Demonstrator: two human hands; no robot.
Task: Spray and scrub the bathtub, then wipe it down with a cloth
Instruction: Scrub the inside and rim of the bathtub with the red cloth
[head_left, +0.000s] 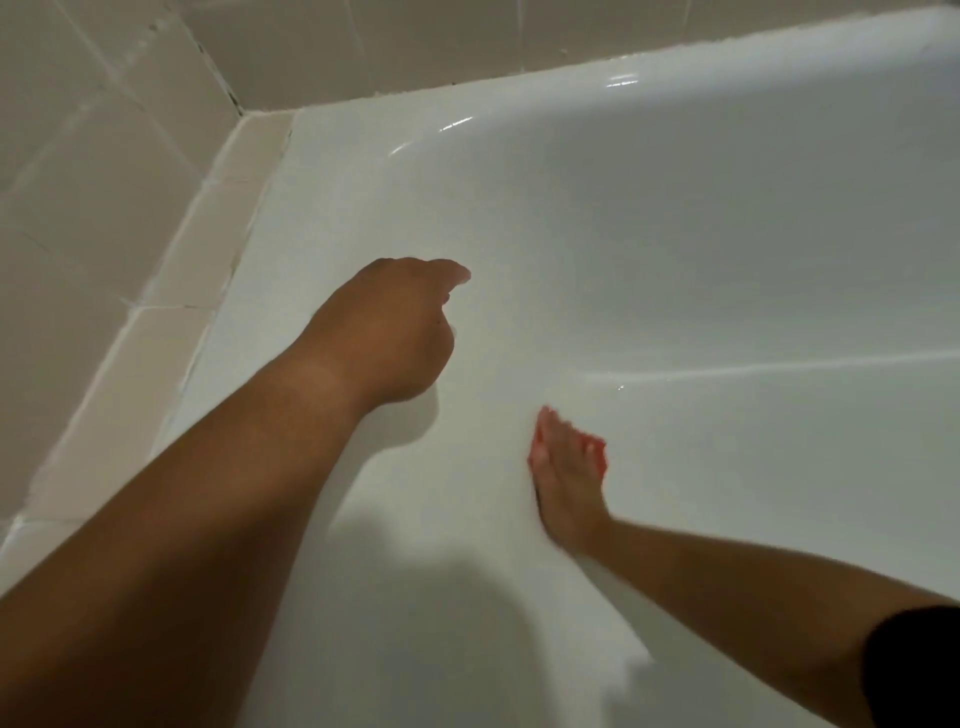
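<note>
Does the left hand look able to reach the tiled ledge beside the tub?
Probably yes. The left hand is over the tub, the ledge lies right beside its forearm, and nothing stands between them.

One head-worn camera, close above the glossy white bathtub (675, 260), looks steeply down toward its corner at the beige-tiled wall (78, 182).

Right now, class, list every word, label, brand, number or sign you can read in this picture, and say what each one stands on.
None: no text can be read anywhere in this view.
The white bathtub, the tiled wall, the left hand, the right hand, the red thing under the right hand, and the black sleeve all show no print.
</note>
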